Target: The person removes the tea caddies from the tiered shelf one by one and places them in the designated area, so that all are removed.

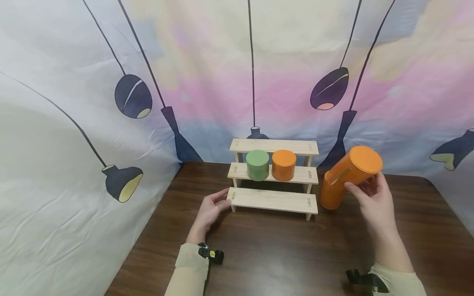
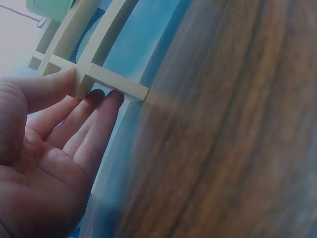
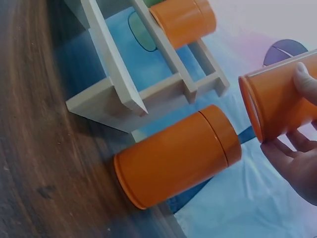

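Observation:
A three-tier wooden display stand (image 1: 272,200) is on the table. My left hand (image 1: 209,211) pinches the left end of its lowest step, thumb on top and fingertips beneath, as the left wrist view shows. On the middle step sit a short green tin (image 1: 257,165) and a short orange tin (image 1: 284,166), side by side. My right hand (image 1: 375,201) grips an orange cylindrical canister (image 3: 277,101), raised and tilted to the right of the stand. Another tall orange canister (image 3: 173,158) with a lid stands upright on the table beside the stand, partly hidden by the held one in the head view.
The dark wood table (image 1: 274,255) stretches in front of the stand. Behind it hangs a pastel cloth (image 1: 218,74) printed with dark lamps, and its folds continue along the left side. Dark straps with small devices sit on both wrists.

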`<action>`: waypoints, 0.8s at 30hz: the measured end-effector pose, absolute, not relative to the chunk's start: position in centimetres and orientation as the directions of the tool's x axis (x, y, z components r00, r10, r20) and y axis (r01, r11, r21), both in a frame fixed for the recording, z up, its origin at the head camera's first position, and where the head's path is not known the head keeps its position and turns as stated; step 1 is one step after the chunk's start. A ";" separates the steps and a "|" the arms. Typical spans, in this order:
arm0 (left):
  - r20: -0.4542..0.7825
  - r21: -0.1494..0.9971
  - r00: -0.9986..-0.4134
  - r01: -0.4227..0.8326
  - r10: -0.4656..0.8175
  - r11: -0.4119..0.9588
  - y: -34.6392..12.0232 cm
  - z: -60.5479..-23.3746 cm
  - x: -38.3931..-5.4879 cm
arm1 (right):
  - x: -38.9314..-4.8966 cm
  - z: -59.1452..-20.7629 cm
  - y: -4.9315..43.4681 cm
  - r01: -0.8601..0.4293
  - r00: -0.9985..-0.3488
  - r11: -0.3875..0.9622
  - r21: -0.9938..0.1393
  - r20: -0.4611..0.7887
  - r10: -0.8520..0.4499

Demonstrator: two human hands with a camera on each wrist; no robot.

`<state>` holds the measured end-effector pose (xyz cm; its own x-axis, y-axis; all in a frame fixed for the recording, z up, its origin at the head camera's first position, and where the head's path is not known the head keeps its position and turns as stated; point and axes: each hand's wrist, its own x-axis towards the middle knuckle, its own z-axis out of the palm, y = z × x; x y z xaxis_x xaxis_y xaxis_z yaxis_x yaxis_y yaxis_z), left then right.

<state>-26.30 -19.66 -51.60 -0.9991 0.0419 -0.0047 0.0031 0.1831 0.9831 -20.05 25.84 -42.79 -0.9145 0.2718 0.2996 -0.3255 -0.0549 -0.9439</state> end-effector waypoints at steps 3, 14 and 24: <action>-0.011 0.983 -0.999 -0.003 0.042 0.182 -19.6 -51.3 -26.2 | -19.9 -42.5 26.2 -0.346 -0.901 -0.114 -0.931 0.295 0.319; -0.019 0.981 -0.999 -0.010 0.043 0.196 -19.7 -51.4 -26.1 | -20.2 -42.8 27.9 -0.285 -0.828 -0.144 -0.948 0.169 0.534; -0.011 0.980 -0.999 -0.004 0.037 0.200 -19.6 -51.3 -26.1 | -20.5 -43.3 28.0 -0.277 -0.805 -0.120 -0.953 0.162 0.570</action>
